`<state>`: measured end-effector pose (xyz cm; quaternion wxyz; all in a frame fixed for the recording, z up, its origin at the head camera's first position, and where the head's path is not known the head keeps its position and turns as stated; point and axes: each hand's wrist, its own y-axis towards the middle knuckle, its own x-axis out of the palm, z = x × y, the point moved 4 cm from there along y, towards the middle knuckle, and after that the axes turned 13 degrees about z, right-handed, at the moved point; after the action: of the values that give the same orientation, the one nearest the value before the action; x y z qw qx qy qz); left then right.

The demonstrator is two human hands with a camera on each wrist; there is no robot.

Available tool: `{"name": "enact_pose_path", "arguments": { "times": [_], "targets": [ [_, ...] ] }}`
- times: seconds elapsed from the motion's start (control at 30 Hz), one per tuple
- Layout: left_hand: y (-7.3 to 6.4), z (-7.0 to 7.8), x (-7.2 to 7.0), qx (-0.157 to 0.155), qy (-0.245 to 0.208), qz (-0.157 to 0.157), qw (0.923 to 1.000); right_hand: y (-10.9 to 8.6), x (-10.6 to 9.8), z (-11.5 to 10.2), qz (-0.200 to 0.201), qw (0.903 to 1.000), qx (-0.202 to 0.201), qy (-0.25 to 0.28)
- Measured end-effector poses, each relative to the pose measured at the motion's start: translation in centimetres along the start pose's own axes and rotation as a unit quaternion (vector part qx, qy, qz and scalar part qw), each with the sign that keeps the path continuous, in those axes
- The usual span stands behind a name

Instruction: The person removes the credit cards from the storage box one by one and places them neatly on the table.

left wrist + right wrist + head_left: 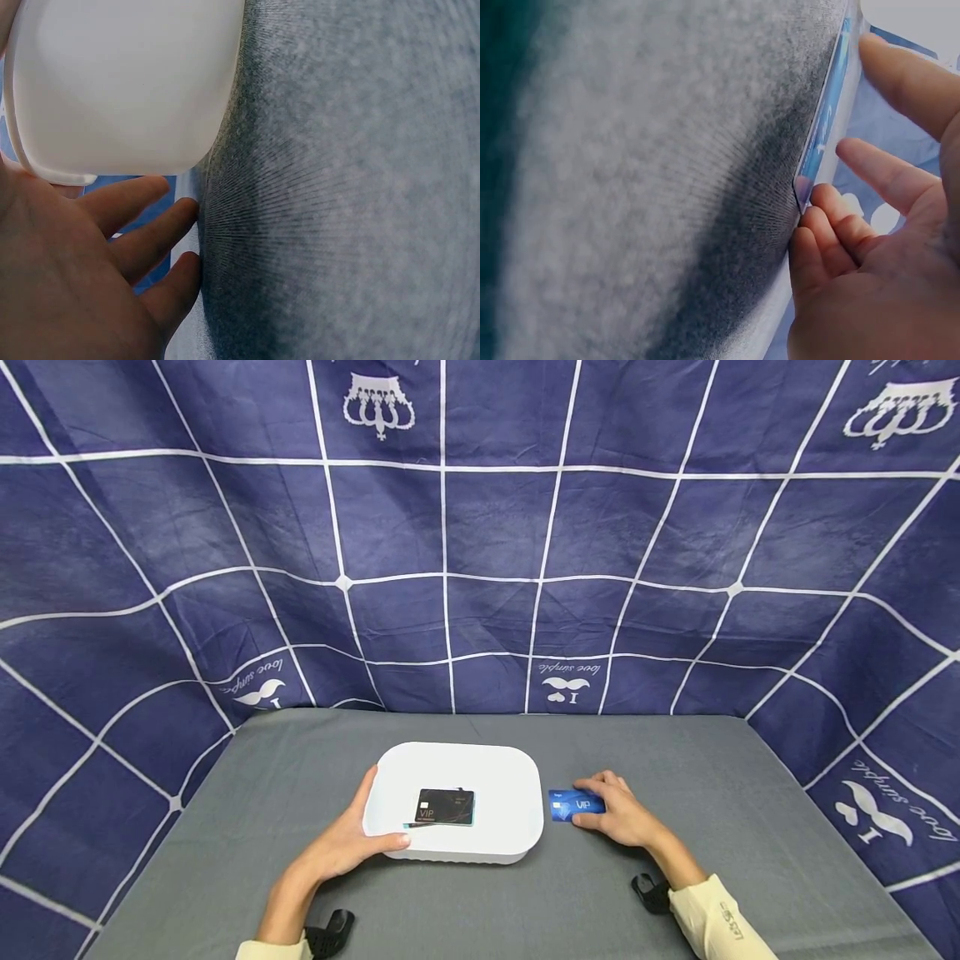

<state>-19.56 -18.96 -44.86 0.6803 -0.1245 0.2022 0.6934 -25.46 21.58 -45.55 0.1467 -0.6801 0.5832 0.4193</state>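
White, round-cornered box (502, 785) stands beside 1 rectangular blue card (564, 806).

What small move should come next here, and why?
Perhaps pinch the blue card with the right hand: that hand is right at it, yet the right wrist view shows no firm grip, and the card sits beside the white container.

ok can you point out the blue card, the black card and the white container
Blue card (572, 805), head view, middle of its printed face.
Black card (446, 807), head view, middle of its upper face.
White container (509, 797), head view, bare surface beside the black card.
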Motion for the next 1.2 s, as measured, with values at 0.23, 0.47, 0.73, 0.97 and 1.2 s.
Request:
{"name": "enact_pose_path", "arguments": {
  "times": [0.23,0.47,0.73,0.97,1.2],
  "targets": [
    [0.0,0.0,0.0,-0.003,0.007,0.001,1.0,0.2,-0.3,-0.5,0.027,0.9994,-0.012,0.019],
    [-0.5,0.0,-0.9,0.002,0.008,0.002,1.0,0.9,0.2,-2.6,0.091,0.9891,-0.016,0.115],
    [-0.5,0.2,-0.8,0.001,0.005,-0.006,1.0,1.2,-0.3,-7.6,0.164,0.9728,-0.046,0.157],
    [-0.2,0.1,-0.3,-0.004,-0.003,-0.001,1.0,2.1,-0.9,-11.8,0.169,0.9705,-0.079,0.153],
    [0.0,0.0,-0.1,-0.003,-0.009,-0.001,1.0,3.0,0.7,-13.7,0.126,0.9784,-0.108,0.123]
  ]
}}
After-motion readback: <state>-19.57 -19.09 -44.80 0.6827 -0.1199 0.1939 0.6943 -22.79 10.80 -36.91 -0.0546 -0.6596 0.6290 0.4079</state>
